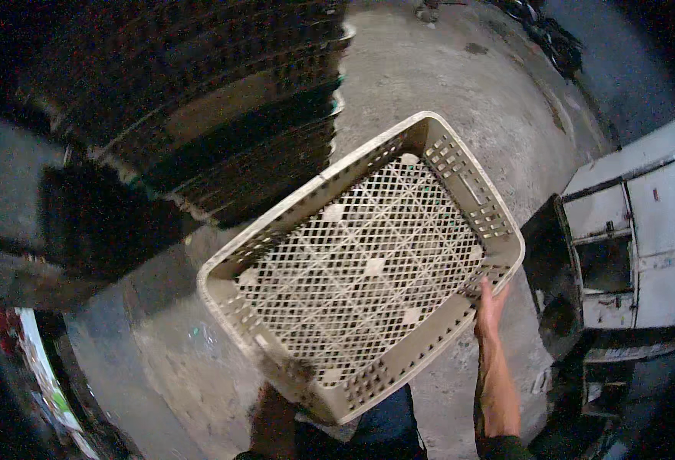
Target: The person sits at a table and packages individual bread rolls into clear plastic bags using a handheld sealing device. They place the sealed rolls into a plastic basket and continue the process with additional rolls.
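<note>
A beige plastic crate (373, 267), with a latticed floor and slotted walls, is held up in front of me, tilted and turned slantwise. Nothing lies inside it. My right hand (490, 308) grips its right corner, the thumb over the rim and the other fingers out of sight behind the wall. At the lower left my left hand (273, 400) is against the crate's near-left side, in deep shadow and mostly covered by the wall. It holds that side, though its fingers hardly show.
A tall stack of dark crates (238, 115) rises at the far left. Off to the right is a worn white cabinet-like unit (659, 222) with a dark opening. Concrete floor (429, 69) runs between them. Colourful items (46, 376) lie at the lower left edge.
</note>
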### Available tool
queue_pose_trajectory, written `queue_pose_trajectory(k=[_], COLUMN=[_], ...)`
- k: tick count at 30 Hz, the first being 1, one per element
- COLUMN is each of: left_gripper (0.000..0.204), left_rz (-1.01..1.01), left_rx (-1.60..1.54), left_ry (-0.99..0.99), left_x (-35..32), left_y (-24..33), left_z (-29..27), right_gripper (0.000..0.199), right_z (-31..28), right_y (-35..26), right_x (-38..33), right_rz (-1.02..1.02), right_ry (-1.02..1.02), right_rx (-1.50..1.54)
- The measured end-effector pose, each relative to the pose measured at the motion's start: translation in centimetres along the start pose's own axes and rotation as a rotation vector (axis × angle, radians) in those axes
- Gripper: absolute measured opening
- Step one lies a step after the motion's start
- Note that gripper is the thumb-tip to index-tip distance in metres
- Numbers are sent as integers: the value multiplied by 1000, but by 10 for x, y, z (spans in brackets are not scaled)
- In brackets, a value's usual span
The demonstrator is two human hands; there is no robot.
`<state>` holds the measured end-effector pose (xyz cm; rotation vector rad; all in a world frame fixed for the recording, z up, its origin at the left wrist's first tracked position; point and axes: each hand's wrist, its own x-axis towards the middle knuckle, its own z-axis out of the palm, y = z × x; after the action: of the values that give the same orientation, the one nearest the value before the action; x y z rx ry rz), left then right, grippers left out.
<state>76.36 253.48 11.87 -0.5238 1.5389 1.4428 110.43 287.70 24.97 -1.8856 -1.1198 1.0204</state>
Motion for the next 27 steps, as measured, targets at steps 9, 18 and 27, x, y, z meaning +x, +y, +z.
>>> queue_pose_trajectory(k=[9, 18, 27], left_gripper=[70, 63, 53], left_rz=[14, 61, 108], left_rx=[-10, 165, 252], left_ry=[259, 423, 432], left_x=[-48, -60, 6], left_y=[-44, -40, 22], left_z=[-30, -55, -123], right_gripper=[62, 55, 51], right_z=[20, 29, 4], right_y=[-119, -121, -160], right_x=[210, 217, 189], right_rz=[-122, -80, -151], right_ry=[-617, -744, -732], right_rx=[-684, -746, -574])
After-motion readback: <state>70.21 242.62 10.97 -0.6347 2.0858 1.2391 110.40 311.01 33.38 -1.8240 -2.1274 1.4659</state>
